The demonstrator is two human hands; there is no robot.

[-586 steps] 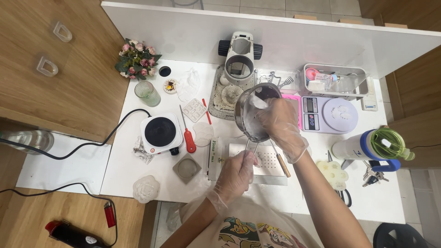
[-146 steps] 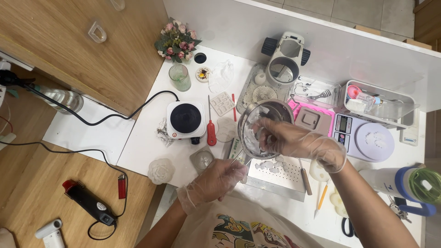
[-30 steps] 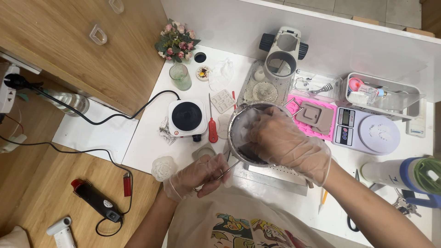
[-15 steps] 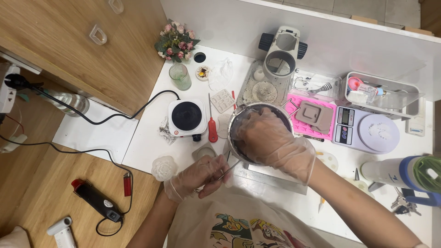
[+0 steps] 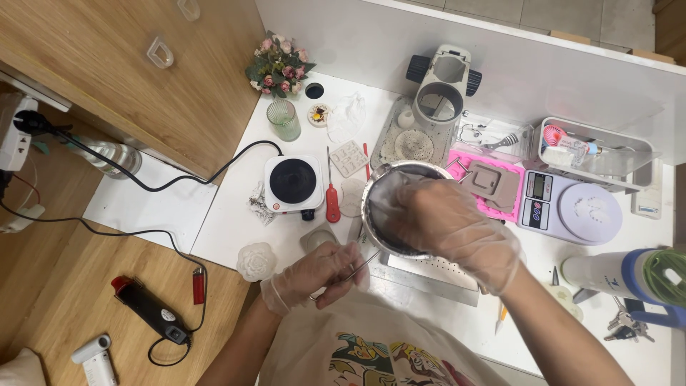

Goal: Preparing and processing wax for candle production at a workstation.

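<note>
Reaching into the metal pot (image 5: 389, 214), the gloved right hand (image 5: 450, 225) covers most of its inside; a dark base and whitish smears show on the wall, and whether those fingers grip anything cannot be told. The pot hangs tilted above the perforated steel tray (image 5: 436, 271). Left hand (image 5: 314, 275) fingers are pinched together on its thin wire handle (image 5: 357, 266).

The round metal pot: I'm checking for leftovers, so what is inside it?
The gloved right hand reaches into the round metal pot, covering most of the inside; only dark wall shows.
</note>
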